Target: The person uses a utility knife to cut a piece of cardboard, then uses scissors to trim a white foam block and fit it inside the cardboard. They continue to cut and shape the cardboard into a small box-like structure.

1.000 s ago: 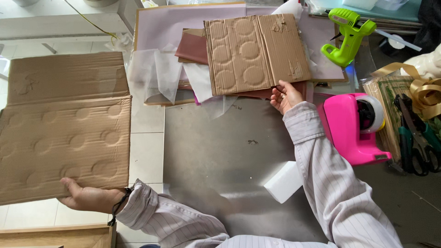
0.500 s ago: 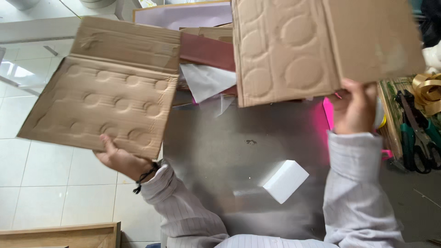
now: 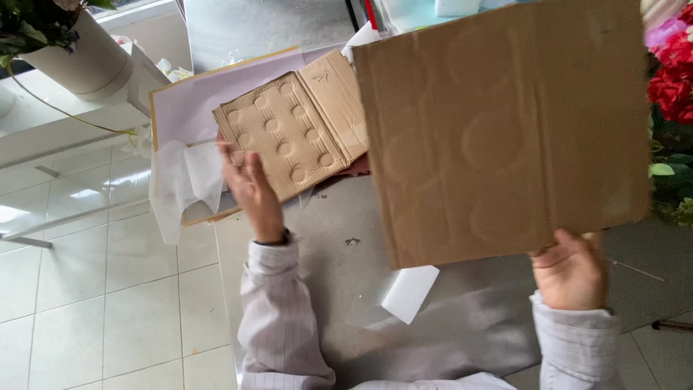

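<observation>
My right hand grips the lower edge of a large brown cardboard sheet and holds it raised above the grey table, where it hides much of the table's far right. My left hand is flat with fingers spread and holds nothing. Its fingertips rest at the near left edge of a smaller folded cardboard piece with round dimples. That piece lies on a stack of sheets at the table's far left.
A lilac sheet and crumpled white tissue paper lie under and beside the dimpled piece. A white block sits on the table near me. A white round pot stands at far left, red flowers at right, tiled floor at left.
My left hand has laid the dimpled cardboard on the stack and let go. My right hand has lifted the other cardboard higher and turned its plainer side to the camera.
</observation>
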